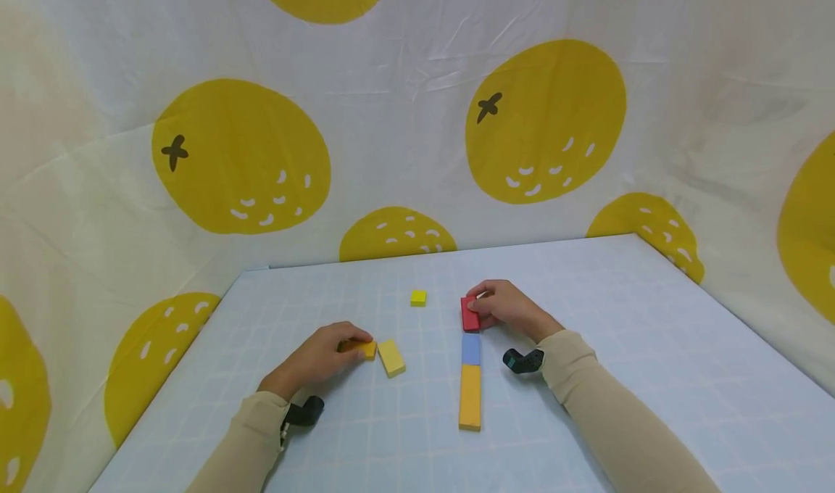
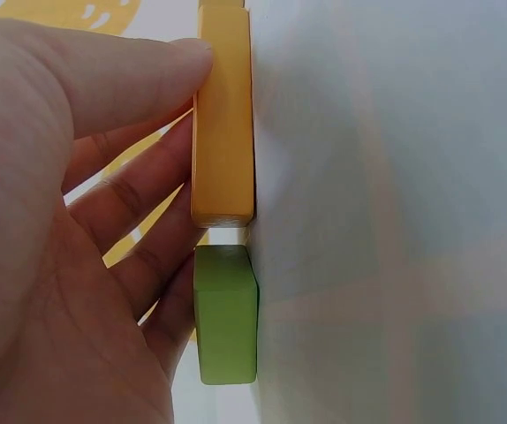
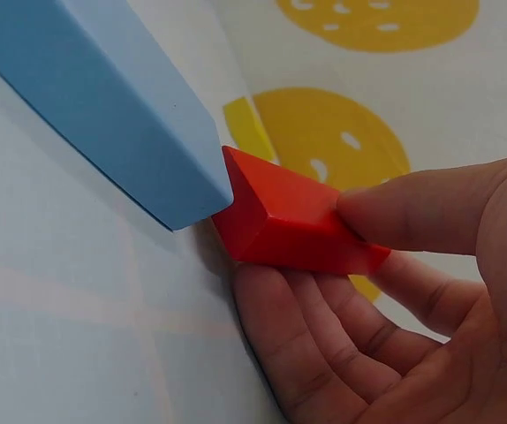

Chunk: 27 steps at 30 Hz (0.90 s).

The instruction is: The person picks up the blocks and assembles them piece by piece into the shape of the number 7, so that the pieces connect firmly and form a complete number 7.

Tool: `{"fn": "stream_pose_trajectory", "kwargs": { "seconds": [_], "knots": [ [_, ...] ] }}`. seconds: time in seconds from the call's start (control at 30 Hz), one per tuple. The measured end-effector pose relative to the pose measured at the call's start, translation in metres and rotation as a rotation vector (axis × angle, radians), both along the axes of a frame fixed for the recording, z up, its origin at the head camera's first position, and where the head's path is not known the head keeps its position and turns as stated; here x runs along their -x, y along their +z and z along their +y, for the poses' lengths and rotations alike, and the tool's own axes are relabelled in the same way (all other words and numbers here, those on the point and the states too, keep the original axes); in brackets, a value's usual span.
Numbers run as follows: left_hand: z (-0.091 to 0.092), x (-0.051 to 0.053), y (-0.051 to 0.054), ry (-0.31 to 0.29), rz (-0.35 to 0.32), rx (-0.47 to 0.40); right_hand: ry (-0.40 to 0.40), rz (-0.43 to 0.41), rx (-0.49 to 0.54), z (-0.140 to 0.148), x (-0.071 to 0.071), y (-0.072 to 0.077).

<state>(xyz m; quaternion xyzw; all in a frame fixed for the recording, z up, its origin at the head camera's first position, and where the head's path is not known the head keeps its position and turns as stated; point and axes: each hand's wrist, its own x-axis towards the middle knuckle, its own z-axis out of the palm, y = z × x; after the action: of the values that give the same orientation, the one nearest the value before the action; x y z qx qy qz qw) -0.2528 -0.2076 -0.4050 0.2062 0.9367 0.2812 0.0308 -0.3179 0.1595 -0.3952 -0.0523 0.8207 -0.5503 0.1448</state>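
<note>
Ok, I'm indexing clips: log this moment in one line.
left hand: holds orange block | right hand: holds red block | blue block: beside red block

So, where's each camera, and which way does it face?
Head: worn on the head, facing forward and down; left grip, right grip, sleeves show.
Left wrist: worn there, facing left grip, orange block, green block.
Right wrist: worn there, facing right grip, red block, blue block.
Head and right wrist both show the red block.
</note>
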Motion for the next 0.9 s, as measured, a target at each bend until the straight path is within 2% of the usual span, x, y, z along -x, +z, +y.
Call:
{"fn": "stream_pose_trajectory", "kwargs": {
  "seconds": [0.17, 0.53, 0.9],
  "knots": [
    [-0.0015, 0.0001, -0.0024, -0.007, 0.007, -0.007, -0.001, 0.005, -0.007, -0.0004, -0.0005, -0.0009],
    [-0.0004, -0.0006, 0.0008, -0.005, 0.013, -0.001, 0.012, 0.01, -0.034, 0.0009, 0.0017, -0.0015],
    [0.0012, 0.0002, 0.0, 0.028, -0.004, 0.015, 0.012, 0.023, -0.049, 0.0011, 0.0018, -0.0021]
  ]
}}
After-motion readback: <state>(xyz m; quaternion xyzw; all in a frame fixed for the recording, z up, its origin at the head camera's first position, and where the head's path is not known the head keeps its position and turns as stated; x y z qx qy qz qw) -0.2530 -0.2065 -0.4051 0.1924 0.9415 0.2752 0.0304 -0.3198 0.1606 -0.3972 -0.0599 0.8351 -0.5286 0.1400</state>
